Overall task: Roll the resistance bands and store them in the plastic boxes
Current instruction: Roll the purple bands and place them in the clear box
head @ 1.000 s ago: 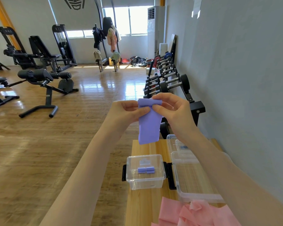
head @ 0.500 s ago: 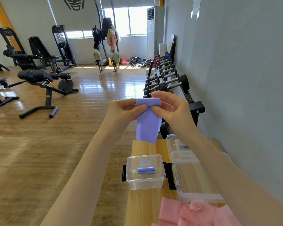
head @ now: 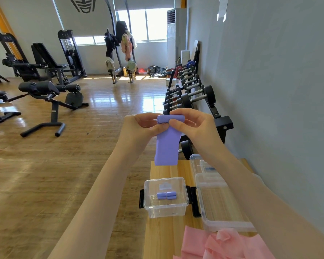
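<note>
Fingers of the left hand (head: 138, 126) and right hand (head: 193, 124) pinch a purple band (head: 166, 144) by its rolled top, tail hanging toward 6 o'clock. Below, 2 purple rolls (head: 166, 195) sit in a clear box (head: 166, 208) on the surface (head: 163, 238).

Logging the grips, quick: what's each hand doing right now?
Left hand: pinching the purple band at its rolled top.
Right hand: pinching the same roll.
</note>
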